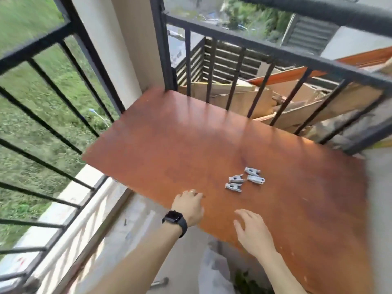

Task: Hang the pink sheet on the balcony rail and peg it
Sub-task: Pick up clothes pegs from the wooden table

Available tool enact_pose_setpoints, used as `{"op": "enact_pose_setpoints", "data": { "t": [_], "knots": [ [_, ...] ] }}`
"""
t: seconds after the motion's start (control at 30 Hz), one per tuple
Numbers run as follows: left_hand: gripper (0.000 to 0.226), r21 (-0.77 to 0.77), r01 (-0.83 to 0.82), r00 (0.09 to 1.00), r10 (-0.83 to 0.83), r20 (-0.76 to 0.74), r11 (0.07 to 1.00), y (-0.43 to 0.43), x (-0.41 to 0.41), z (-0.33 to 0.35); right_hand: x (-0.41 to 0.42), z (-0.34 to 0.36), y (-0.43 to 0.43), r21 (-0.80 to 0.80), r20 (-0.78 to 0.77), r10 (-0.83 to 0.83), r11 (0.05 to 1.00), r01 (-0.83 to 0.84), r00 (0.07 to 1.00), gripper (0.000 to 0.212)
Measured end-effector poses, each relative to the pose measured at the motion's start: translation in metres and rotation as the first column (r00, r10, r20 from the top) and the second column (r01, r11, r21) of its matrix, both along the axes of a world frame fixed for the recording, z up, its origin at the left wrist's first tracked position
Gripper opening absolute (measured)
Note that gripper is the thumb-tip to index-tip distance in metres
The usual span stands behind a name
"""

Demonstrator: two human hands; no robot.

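Several grey pegs (245, 179) lie in a small cluster on a reddish-brown tabletop (169, 145). My left hand (189, 205), with a black watch on the wrist, rests on the table's near edge, left of the pegs, and holds nothing. Just below the pegs my right hand (252, 230) hovers over the table with its fingers spread and empty. The black balcony rail (275, 53) runs behind the table and along the left side. No pink sheet is in view.
Cardboard and wooden boards (254, 96) are piled beyond the far rail. A cream pillar (118, 49) stands at the corner. Grass lies far below on the left. A pale plastic bag (214, 272) sits on the concrete floor under the table edge.
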State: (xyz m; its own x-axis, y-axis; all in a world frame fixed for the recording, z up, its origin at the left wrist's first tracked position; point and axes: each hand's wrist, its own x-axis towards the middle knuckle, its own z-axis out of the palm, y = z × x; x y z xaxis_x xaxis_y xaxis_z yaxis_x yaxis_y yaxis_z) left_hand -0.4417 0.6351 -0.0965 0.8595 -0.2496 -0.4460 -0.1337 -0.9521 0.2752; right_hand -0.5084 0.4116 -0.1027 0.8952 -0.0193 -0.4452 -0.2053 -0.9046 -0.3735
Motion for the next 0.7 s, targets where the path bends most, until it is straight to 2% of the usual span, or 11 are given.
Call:
{"op": "enact_pose_setpoints", "data": {
  "t": [0.1, 0.27, 0.37, 0.47, 0.53, 0.6, 0.7],
  "knots": [
    [0.046, 0.023, 0.024, 0.997, -0.022, -0.074, 0.999, -0.039, 0.017, -0.003, 0.025, 0.005, -0.024, 0.002, -0.019, -0.01, 1.0, 0.01, 1.0, 0.041],
    [0.051, 0.045, 0.034, 0.996, -0.03, -0.083, 0.998, -0.083, 0.029, -0.022, 0.066, -0.007, -0.044, -0.063, 0.11, 0.09, 0.995, -0.083, 0.99, 0.04],
    [0.046, 0.038, 0.035, 0.997, -0.032, -0.074, 0.999, -0.095, 0.016, -0.03, 0.073, -0.023, -0.043, -0.143, 0.124, 0.217, 0.97, -0.199, 0.968, 0.056],
    [0.038, 0.058, 0.065, 0.993, -0.059, -0.098, 0.996, -0.095, -0.012, -0.034, 0.057, -0.036, -0.037, -0.235, 0.114, 0.402, 0.9, -0.368, 0.909, 0.071],
    [0.03, 0.064, 0.119, 0.991, -0.115, -0.064, 0.991, -0.088, -0.033, -0.034, 0.037, -0.041, -0.032, -0.303, 0.159, 0.523, 0.833, -0.463, 0.837, 0.061],
    [0.025, 0.07, 0.163, 0.986, -0.161, -0.029, 0.984, -0.074, -0.055, -0.023, 0.015, -0.038, -0.028, -0.344, 0.211, 0.575, 0.801, -0.491, 0.79, 0.047],
    [0.023, 0.063, 0.059, 0.996, -0.054, -0.077, 0.996, -0.039, -0.088, 0.004, -0.012, -0.019, -0.015, -0.257, 0.206, 0.505, 0.854, -0.452, 0.838, 0.033]
  ]
}}
